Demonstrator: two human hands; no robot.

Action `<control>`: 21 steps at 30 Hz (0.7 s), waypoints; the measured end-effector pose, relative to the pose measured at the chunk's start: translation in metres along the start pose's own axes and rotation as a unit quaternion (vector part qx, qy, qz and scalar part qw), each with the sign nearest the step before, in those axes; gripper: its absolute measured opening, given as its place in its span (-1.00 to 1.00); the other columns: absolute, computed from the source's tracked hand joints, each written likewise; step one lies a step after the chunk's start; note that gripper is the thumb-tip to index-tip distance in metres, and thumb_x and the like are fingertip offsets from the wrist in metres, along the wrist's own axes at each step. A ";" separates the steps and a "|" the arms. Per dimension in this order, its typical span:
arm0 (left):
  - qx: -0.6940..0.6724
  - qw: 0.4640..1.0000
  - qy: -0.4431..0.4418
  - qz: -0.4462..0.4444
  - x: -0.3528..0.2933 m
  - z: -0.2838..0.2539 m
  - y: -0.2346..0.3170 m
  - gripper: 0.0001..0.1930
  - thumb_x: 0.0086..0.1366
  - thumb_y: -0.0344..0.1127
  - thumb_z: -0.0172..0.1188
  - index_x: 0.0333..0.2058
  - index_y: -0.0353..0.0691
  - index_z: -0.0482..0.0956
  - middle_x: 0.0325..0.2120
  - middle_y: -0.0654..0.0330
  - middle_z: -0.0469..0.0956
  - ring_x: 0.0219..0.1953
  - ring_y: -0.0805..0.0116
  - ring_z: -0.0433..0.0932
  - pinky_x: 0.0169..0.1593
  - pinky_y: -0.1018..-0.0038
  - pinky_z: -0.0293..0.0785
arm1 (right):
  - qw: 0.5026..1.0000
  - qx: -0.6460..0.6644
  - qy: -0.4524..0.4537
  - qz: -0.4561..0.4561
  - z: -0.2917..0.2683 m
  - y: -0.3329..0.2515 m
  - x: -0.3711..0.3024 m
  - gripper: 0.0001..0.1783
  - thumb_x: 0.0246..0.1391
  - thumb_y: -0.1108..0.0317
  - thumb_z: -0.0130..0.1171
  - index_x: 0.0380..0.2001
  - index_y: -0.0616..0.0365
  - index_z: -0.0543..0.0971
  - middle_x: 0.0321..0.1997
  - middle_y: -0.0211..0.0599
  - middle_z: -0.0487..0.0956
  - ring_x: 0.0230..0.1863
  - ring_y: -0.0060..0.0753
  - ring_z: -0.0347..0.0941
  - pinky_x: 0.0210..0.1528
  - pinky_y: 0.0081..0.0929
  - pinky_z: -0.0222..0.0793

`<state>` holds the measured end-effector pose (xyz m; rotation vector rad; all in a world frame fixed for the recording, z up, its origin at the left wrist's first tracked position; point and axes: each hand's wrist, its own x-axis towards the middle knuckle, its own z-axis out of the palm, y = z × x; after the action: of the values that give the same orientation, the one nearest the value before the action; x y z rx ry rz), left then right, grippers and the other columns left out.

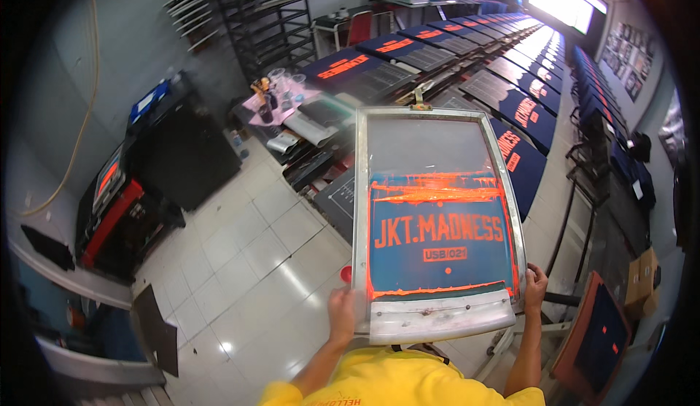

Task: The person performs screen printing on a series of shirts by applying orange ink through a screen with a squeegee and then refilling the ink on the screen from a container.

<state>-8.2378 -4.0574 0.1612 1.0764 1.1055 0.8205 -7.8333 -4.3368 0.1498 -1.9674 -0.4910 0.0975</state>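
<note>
I hold a metal-rimmed printing screen [362, 209] in front of me, tilted so its face shows. My left hand [341, 315] grips the near left edge, its fingers partly hidden by the rim. My right hand [536, 288] is closed round the opposite edge. Across the blue-green mesh runs a thick smeared band of orange ink [437, 193], with orange block lettering below it. A wide metal squeegee [441, 317] rests across the near end of the screen, with a line of ink along its far side. At the far end sits a small metal clip [418, 101].
Long printing tables carry rows of dark printed fabric panels [529, 114] into the distance. Tools and a pink cloth [273, 103] lie at the near table end. A black cabinet [179, 143] stands left on the tiled floor [240, 275]. Right are a cardboard box [642, 282] and a board with dark fabric [601, 340].
</note>
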 end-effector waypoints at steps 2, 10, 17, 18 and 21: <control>0.000 1.000 0.026 0.016 -0.008 0.010 -0.017 -0.72 0.32 -0.34 0.05 -0.15 -0.50 0.49 -0.27 0.21 0.45 -0.18 0.47 0.41 -0.04 0.57 0.29 | 0.999 0.033 -0.036 -0.011 0.000 0.000 0.027 -0.70 0.13 0.48 0.04 -0.09 0.39 0.53 -0.27 -0.20 0.60 -0.28 -0.53 0.51 -0.21 -0.57 0.38; 0.020 0.986 0.159 0.053 -0.080 0.077 -0.035 -0.67 0.29 -0.27 0.04 -0.15 -0.46 0.51 -0.28 0.18 0.38 -0.22 0.40 0.38 -0.09 0.50 0.29 | 0.984 0.067 -0.158 -0.047 0.001 0.006 0.117 -0.69 0.11 0.49 0.01 -0.09 0.42 0.51 -0.32 -0.24 0.60 -0.33 -0.54 0.49 -0.23 -0.57 0.37; 0.038 0.963 0.258 0.067 -0.143 0.152 -0.058 -0.68 0.26 -0.24 0.04 -0.19 -0.41 0.53 -0.33 0.16 0.36 -0.32 0.38 0.36 -0.20 0.47 0.31 | 0.965 0.073 -0.233 -0.094 0.001 0.036 0.186 -0.70 0.09 0.50 0.03 -0.11 0.42 0.52 -0.33 -0.28 0.59 -0.30 -0.57 0.48 -0.24 -0.61 0.37; 0.031 0.959 0.272 0.066 -0.149 0.163 -0.062 -0.70 0.26 -0.25 0.04 -0.21 -0.41 0.53 -0.33 0.17 0.36 -0.32 0.39 0.36 -0.20 0.47 0.31 | 0.963 0.077 -0.241 -0.096 0.000 0.040 0.194 -0.70 0.09 0.50 0.03 -0.12 0.41 0.52 -0.33 -0.28 0.59 -0.30 -0.58 0.48 -0.24 -0.61 0.37; 0.009 0.949 0.311 0.056 -0.167 0.193 -0.076 -0.73 0.25 -0.27 0.05 -0.26 -0.41 0.53 -0.35 0.18 0.35 -0.33 0.41 0.36 -0.22 0.48 0.31 | 0.955 0.083 -0.267 -0.100 -0.004 0.053 0.215 -0.70 0.08 0.50 0.03 -0.12 0.41 0.53 -0.33 -0.28 0.59 -0.30 -0.59 0.48 -0.25 -0.62 0.37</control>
<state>-8.0966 -4.2836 0.1521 0.9183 1.5850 1.2949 -7.6208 -4.2774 0.1371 -1.7033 -0.9975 0.5350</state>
